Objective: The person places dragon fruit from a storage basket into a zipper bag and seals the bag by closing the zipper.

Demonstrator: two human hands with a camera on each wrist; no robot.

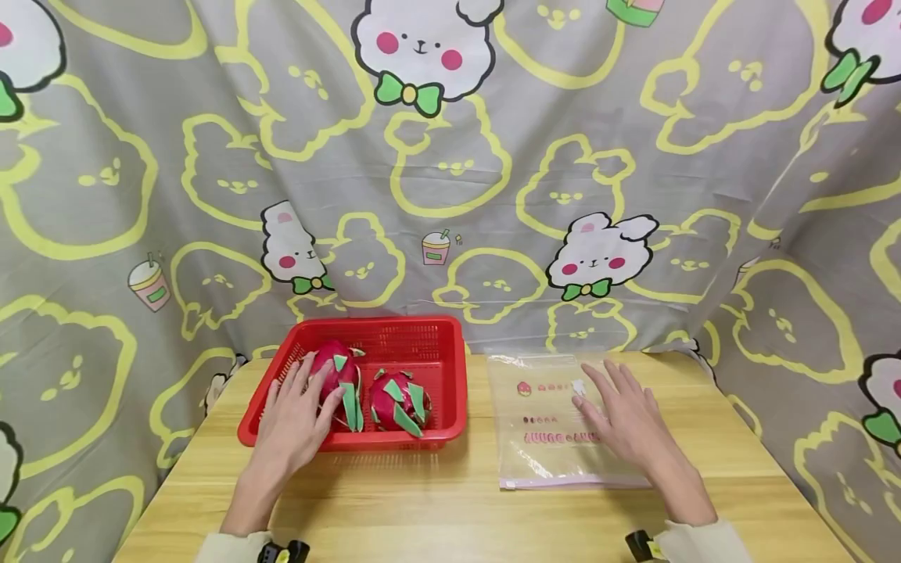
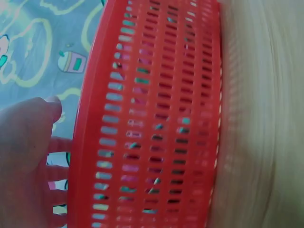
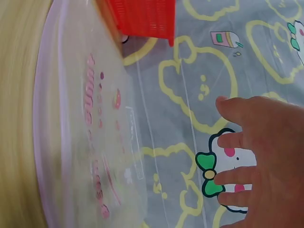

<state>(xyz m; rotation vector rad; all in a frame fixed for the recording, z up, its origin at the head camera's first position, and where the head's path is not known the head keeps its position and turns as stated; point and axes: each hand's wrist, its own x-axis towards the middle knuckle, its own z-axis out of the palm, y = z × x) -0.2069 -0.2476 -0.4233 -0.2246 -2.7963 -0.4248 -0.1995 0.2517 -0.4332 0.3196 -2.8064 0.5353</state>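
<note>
My left hand (image 1: 299, 410) reaches over the front left of a red plastic basket (image 1: 450, 422), its fingers spread and overlapping the left dragon fruit in the head view. Inside the basket lie two dragon fruits, a left one (image 1: 336, 361) and a right one (image 1: 394, 400), both pink-red with green scales. The left wrist view has the slotted basket wall (image 2: 161, 114) beside the hand. My right hand (image 1: 626, 410), fingers extended, is over the right part of a clear zip bag (image 1: 542, 461) with pink printing. The bag lies flat, its lilac zip edge towards me.
A pale wooden table (image 1: 436, 508) bears the basket at left and the bag at right. A grey curtain (image 1: 479, 195) with yellow outlines and white cartoon animals hangs behind the table and along its sides.
</note>
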